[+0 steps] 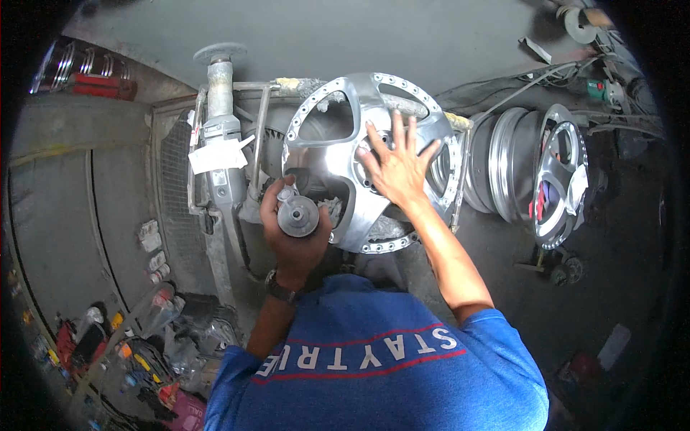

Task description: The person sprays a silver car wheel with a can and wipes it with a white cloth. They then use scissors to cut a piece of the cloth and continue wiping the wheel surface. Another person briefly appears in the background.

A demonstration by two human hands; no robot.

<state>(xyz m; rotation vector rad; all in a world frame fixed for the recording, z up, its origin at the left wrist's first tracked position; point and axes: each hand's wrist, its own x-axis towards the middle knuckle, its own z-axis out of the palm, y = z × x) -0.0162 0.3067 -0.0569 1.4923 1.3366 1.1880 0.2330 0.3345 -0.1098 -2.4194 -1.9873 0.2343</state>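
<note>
From where I stand, I see a person in a blue shirt (374, 399) bent over a silver wheel face (332, 159), which sits in the middle of the scene, face up on a pale, dusty frame (261, 136). Its broad spokes shine, and a row of small holes or fittings runs around its rim.

The left hand (296, 248) is grasping a round grey tool (298, 215), fingers wrapped about its body, at the near left part of the wheel. I can't tell whether the tool touches the metal. A dark watch (281, 286) circles that wrist. The right hand (399, 171) grips nothing; it lies spread over the hub area, fingers splayed and pointing to the far side.

Just left of the wheel, a long grey machine (225, 188) stretches from near to far, a round disc (215, 52) at its far end and white paper (219, 156) hanging over its body. To the right, wide rim barrels (506, 165) sit on their sides, with another wheel face (546, 218) tilted beside them. Farther right there's a green tool (596, 89) near some cables. On the near left, a jumble of bags and bottles (169, 345) lies heaped.
</note>
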